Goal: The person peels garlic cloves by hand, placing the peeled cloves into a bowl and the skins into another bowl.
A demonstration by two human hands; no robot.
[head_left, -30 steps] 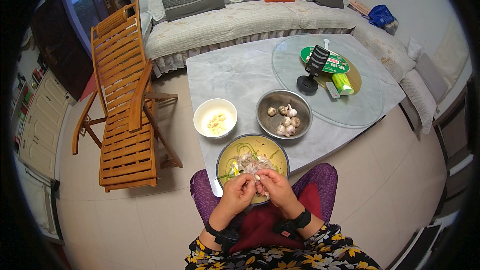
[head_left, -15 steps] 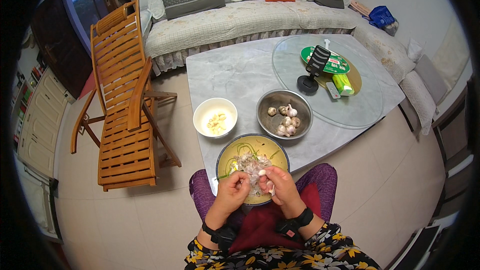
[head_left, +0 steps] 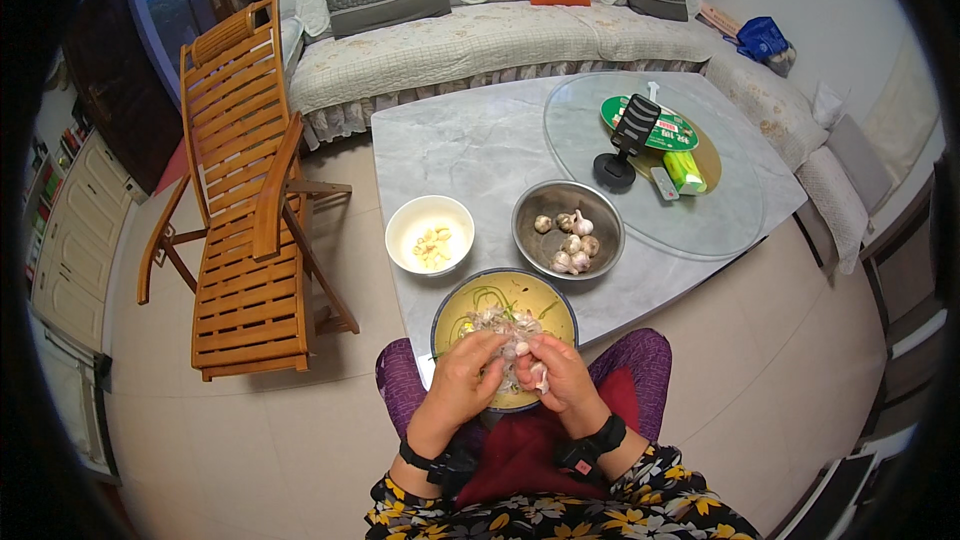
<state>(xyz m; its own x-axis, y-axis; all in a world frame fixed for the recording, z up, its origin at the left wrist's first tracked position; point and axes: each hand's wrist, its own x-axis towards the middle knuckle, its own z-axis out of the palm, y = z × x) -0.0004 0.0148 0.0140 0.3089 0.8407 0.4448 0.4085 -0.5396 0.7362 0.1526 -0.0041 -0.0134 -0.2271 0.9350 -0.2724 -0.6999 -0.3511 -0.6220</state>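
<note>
My right hand (head_left: 562, 372) is closed over the yellow bowl (head_left: 459, 312), pinching a garlic clove (head_left: 522, 348) at its fingertips. More garlic cloves (head_left: 540, 376), still in skin, are tucked in the same palm. Close beside the clove is my left hand (head_left: 466, 370), its fingers stretched forward and the thumb apart, with nothing visible between them. Papery garlic skins (head_left: 500, 320) and thin green stalks (head_left: 488, 294) lie in the bowl beneath, partly hidden by both hands. A white bowl (head_left: 401, 228) of peeled cloves (head_left: 434, 246) stands behind it, next to a steel bowl (head_left: 535, 202) holding several garlic bulbs (head_left: 572, 247).
The bowls are at the near end of a grey marble table (head_left: 470, 145). On its round glass turntable (head_left: 690, 232) are a black stand (head_left: 630, 140), a green round fan (head_left: 672, 132), a tissue pack (head_left: 684, 172) and a remote (head_left: 664, 183). A wooden recliner (head_left: 250, 285) stands left, a sofa (head_left: 470, 40) behind.
My left hand has loosened from a pinch, its fingers reaching forward toward the clove. The right hand keeps its hold on the clove, nearly in place.
</note>
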